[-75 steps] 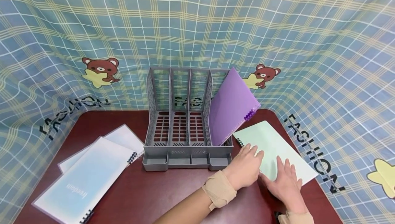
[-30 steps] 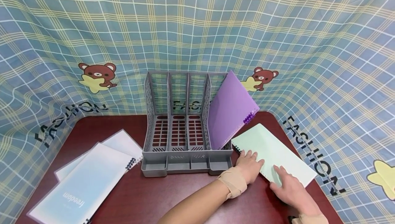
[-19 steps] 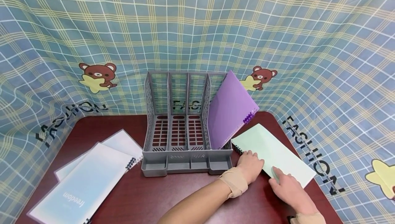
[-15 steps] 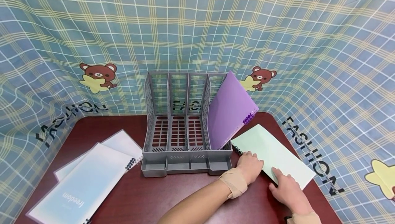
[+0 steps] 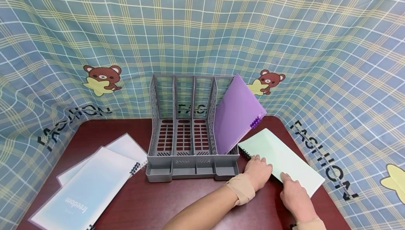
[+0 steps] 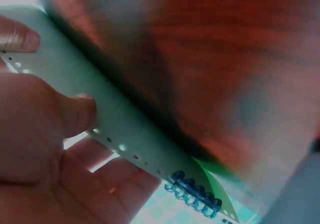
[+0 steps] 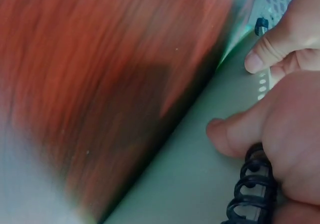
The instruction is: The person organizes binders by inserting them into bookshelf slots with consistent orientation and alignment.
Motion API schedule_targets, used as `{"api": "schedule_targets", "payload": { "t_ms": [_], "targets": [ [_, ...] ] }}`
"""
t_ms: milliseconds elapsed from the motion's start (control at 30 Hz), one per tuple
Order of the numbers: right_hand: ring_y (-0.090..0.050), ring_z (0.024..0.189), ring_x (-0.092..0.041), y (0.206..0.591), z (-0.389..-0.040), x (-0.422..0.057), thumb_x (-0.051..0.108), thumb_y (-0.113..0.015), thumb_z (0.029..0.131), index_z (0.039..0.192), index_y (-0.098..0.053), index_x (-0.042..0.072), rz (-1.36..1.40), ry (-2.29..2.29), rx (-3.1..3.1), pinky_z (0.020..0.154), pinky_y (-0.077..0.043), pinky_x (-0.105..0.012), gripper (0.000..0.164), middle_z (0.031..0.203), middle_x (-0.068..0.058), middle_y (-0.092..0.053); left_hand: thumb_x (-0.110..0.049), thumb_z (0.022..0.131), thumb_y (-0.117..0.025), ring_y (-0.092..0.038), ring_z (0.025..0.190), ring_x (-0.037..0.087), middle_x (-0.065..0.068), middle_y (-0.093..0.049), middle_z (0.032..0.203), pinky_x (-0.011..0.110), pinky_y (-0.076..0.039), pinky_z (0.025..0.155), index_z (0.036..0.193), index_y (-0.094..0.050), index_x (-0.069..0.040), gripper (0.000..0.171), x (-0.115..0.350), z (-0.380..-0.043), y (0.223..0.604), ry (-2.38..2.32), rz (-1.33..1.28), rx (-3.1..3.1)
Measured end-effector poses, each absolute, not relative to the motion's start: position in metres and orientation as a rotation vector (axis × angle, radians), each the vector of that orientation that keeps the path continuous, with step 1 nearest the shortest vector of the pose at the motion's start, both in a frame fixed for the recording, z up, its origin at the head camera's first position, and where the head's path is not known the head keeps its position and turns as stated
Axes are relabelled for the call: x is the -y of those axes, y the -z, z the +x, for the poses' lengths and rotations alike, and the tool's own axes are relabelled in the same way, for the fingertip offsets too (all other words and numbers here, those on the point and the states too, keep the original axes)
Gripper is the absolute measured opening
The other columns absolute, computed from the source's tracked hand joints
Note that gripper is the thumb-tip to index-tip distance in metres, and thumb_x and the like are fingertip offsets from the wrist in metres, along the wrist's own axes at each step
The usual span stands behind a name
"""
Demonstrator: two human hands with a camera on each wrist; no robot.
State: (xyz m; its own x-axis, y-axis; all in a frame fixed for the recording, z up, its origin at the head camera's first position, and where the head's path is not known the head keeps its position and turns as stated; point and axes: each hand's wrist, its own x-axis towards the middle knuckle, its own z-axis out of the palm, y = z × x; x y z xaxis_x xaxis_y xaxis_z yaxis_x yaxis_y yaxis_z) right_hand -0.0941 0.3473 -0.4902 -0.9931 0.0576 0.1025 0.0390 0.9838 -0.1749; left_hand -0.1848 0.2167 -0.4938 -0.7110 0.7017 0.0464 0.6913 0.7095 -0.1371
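A pale green spiral notebook (image 5: pixel 289 161) lies at the right of the table, its bound edge toward the person. My left hand (image 5: pixel 258 172) grips that edge near the black rings, thumb below and fingers over the cover. My right hand (image 5: pixel 295 196) pinches the same edge farther right, beside a second ring section (image 7: pixel 252 186). In the left wrist view, the left thumb (image 6: pixel 77 115) presses the notebook's underside (image 6: pixel 125 114), which is tilted up from the table there. The right thumb (image 7: pixel 227 136) does likewise in the right wrist view.
A grey file organizer (image 5: pixel 193 168) with upright dividers stands at mid-table, a purple notebook (image 5: pixel 237 114) leaning in its rightmost slot. Two pale blue-white notebooks (image 5: pixel 85 187) overlap at the left. A plaid curtain (image 5: pixel 190 26) surrounds the dark red table (image 5: pixel 177 205).
The right hand, spread over the green cover earlier, has drawn back to its near edge and curled its fingers there. The left fingers have also curled in. The notebook has barely moved.
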Motion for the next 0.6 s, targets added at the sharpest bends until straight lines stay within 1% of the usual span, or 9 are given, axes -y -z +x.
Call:
{"api": "schedule_targets", "payload": {
  "t_ms": [100, 200, 267, 433, 500, 600],
  "targets": [
    [-0.057, 0.099, -0.057, 0.487, -0.093, -0.347, -0.006, -0.056, 0.078, 0.127, -0.053, -0.016, -0.090, -0.278, 3.016, 0.075, -0.049, -0.066, 0.050, 0.120, -0.037, -0.058, -0.035, 0.092, -0.064, -0.046, 0.131, 0.022, -0.004, -0.058, 0.132, 0.037, -0.034, 0.110, 0.127, -0.061, -0.035, 0.034, -0.218, -0.183, 0.490, -0.141, -1.141, 2.819],
    [-0.054, 0.108, -0.056, 0.483, -0.094, -0.346, -0.006, -0.053, 0.079, 0.127, -0.053, -0.017, -0.116, -0.294, 2.988, 0.080, -0.047, -0.066, 0.049, 0.122, -0.039, -0.056, -0.036, 0.092, -0.064, -0.043, 0.134, 0.020, -0.007, -0.056, 0.134, 0.037, -0.030, 0.113, 0.130, -0.059, -0.035, 0.038, -0.218, -0.183, 0.484, -0.119, -1.136, 2.800],
    [-0.054, 0.109, -0.056, 0.481, -0.093, -0.347, -0.007, -0.050, 0.080, 0.126, -0.054, -0.016, -0.143, -0.310, 2.931, 0.080, -0.046, -0.067, 0.047, 0.121, -0.039, -0.057, -0.035, 0.093, -0.063, -0.042, 0.133, 0.017, -0.009, -0.056, 0.132, 0.036, -0.028, 0.114, 0.129, -0.059, -0.035, 0.037, -0.219, -0.182, 0.481, -0.099, -1.143, 2.766],
    [-0.054, 0.111, -0.054, 0.473, -0.085, -0.347, -0.009, -0.045, 0.081, 0.124, -0.060, -0.011, -0.157, -0.342, 2.762, 0.081, -0.045, -0.068, 0.045, 0.120, -0.036, -0.060, -0.032, 0.095, -0.060, -0.043, 0.128, 0.014, -0.011, -0.057, 0.124, 0.037, -0.027, 0.114, 0.126, -0.059, -0.036, 0.032, -0.219, -0.180, 0.470, -0.068, -1.189, 2.659],
    [-0.055, 0.112, -0.053, 0.470, -0.083, -0.347, -0.009, -0.044, 0.081, 0.124, -0.060, -0.009, -0.156, -0.353, 2.720, 0.081, -0.045, -0.068, 0.046, 0.120, -0.033, -0.061, -0.031, 0.096, -0.059, -0.045, 0.124, 0.013, -0.013, -0.058, 0.120, 0.036, -0.029, 0.112, 0.123, -0.061, -0.037, 0.028, -0.218, -0.179, 0.465, -0.061, -1.202, 2.621],
    [-0.056, 0.109, -0.052, 0.463, -0.080, -0.346, -0.009, -0.044, 0.080, 0.124, -0.061, -0.006, -0.178, -0.363, 2.669, 0.079, -0.044, -0.067, 0.047, 0.119, -0.030, -0.062, -0.031, 0.096, -0.058, -0.049, 0.115, 0.010, -0.015, -0.060, 0.113, 0.034, -0.033, 0.106, 0.117, -0.062, -0.037, 0.022, -0.218, -0.178, 0.455, -0.054, -1.217, 2.560]
  ]
}}
